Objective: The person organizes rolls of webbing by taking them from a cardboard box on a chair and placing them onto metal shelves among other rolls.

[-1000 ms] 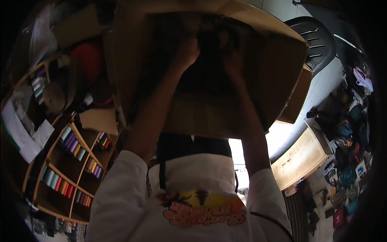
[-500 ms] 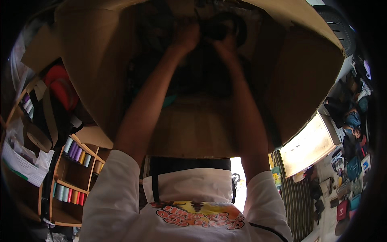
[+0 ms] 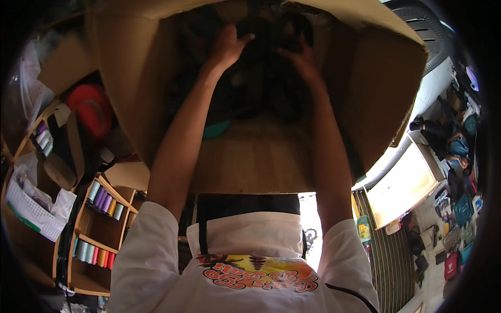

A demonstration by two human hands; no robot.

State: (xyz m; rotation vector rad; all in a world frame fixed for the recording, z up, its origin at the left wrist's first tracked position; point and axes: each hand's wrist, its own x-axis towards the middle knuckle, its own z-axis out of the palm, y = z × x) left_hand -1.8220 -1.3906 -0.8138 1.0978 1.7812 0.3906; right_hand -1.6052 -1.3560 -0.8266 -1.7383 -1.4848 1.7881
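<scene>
Left hand [image 3: 225,48], right hand [image 3: 303,57] inside cardboard carton [image 3: 245,161] — thumbs outstretched, cannot tell if pinching dark contents [image 3: 282,94] — tilting opening lightward advisable.

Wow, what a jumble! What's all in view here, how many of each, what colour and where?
Cardboard box: 1, brown, open, around the hands
Dark items: uncountable in shadow, blackish, inside the box
Teal piece: 1, green-blue, box's lower left
Rounded object: 1, red, left of the box
Shelving: 1 unit, brown, lower left
Spools: over ten, mixed colours, on the shelving
Basket: 1, white, far left
Tabletop: 1, pale, right
Assorted goods: many, mixed colours, far right
Shirt: 1, white, printed, bottom centre
Left fingers and right fingers: one set each, bare, inside the box; grip unclear
</scene>
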